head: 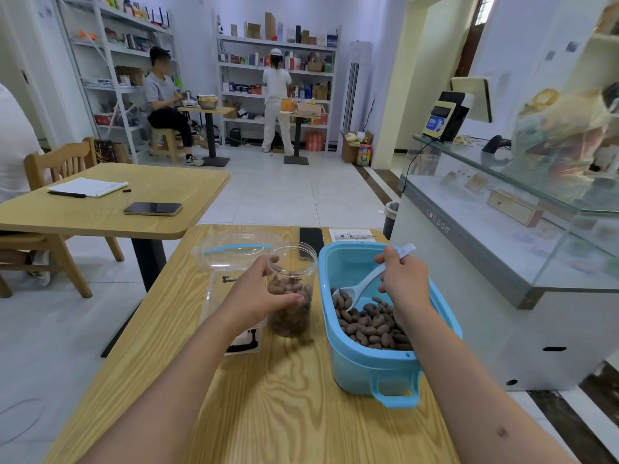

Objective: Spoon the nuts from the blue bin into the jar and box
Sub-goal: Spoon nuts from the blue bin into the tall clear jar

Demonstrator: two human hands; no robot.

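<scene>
A blue bin (365, 366) holding brown nuts (370, 324) stands on the wooden table's right side. My right hand (403, 279) grips a white spoon (363, 286) whose bowl dips among the nuts in the bin. Left of the bin stands a clear plastic jar (293, 262), about half full of nuts, and my left hand (256, 294) grips its side. Behind my left hand lies a clear plastic box (214, 289) with its clear lid (234, 249) resting at the far end.
A black phone (311, 241) and a paper slip (351, 234) lie at the wooden table's (268, 396) far edge. A glass display counter (502, 236) runs along the right. Another table (100, 209) with a phone and papers stands to the left. Two people are by shelves at the back.
</scene>
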